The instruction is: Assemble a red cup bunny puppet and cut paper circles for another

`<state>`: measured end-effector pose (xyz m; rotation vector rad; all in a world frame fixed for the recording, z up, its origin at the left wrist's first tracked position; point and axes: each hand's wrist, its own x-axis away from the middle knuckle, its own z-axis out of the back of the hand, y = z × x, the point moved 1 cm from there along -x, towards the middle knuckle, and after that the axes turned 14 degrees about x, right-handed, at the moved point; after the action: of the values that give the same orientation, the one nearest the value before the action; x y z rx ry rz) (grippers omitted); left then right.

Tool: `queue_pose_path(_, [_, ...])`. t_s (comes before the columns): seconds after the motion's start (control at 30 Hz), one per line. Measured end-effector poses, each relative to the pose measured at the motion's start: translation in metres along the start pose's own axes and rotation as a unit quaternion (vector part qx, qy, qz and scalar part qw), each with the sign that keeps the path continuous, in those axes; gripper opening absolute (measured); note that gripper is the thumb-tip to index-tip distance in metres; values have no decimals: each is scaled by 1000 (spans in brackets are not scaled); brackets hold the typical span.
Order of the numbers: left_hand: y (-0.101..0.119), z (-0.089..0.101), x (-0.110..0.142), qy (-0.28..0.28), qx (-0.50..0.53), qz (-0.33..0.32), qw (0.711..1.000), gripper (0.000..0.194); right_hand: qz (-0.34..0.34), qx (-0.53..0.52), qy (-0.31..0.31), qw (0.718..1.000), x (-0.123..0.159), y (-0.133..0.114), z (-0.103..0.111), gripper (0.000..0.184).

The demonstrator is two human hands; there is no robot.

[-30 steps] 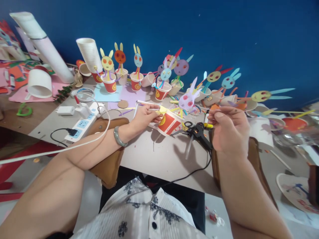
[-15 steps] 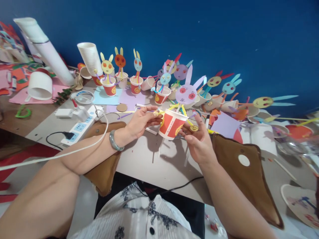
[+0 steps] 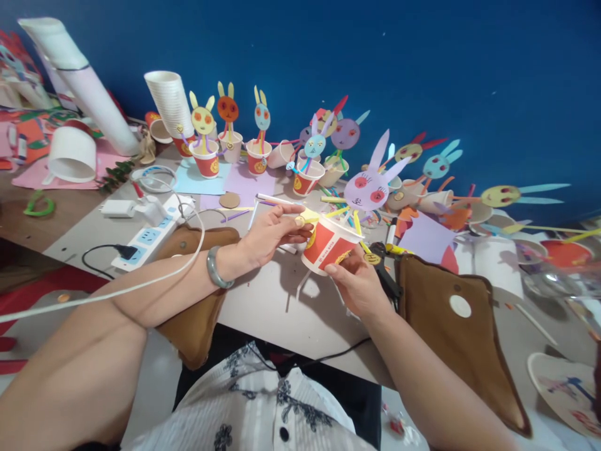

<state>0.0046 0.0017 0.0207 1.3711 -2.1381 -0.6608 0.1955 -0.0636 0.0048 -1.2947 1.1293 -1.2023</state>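
A red and white paper cup (image 3: 329, 243) is held above the table, tilted to the right. From it rises a purple paper rabbit head (image 3: 367, 190) with long ears and pink eyes. Yellow strips stick out of the cup like arms; one ends in a round yellow tag (image 3: 371, 257). My right hand (image 3: 359, 282) grips the cup's lower right side, its thumb in front and its other fingers hidden behind. At the cup's left, my left hand (image 3: 277, 232) pinches the end of the yellow arm strip (image 3: 307, 217).
Several rabbit cups, such as a yellow-headed one (image 3: 206, 158), stand along the blue wall. A power strip (image 3: 153, 235) with a white cable lies at left. A stack of paper cups (image 3: 166, 103) leans behind. Brown cushions (image 3: 453, 332) flank my arms. Purple paper (image 3: 427, 235) lies at right.
The cup has tipped to the right and come slightly lower, its rabbit head swinging rightward. My right hand has moved from the tag side to closing around the cup's lower side.
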Motion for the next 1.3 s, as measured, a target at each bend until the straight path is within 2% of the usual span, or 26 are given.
queue_pose_path(0.23, [2,-2,2,-18,-24,4,1000,40,5,13,7,1000,0,0,2,74])
queue_pose_path(0.47, [3,-1,0,-3,-2,29,1000,27,32,48,8,998,0,1,8,74])
queue_pose_path(0.6, [4,-1,1,-17,-42,32,998,23,42,60,22,997,0,3,11,73])
queue_pose_path(0.87, [8,0,6,-38,-167,17,985,30,31,56,20,998,1,4,11,74])
queue_pose_path(1.13, [7,3,4,-40,-180,-6,983,32,29,65,18,997,3,0,10,71])
queue_pose_path(1.3, [4,6,1,-60,-173,-24,983,35,20,45,24,998,3,-1,10,71])
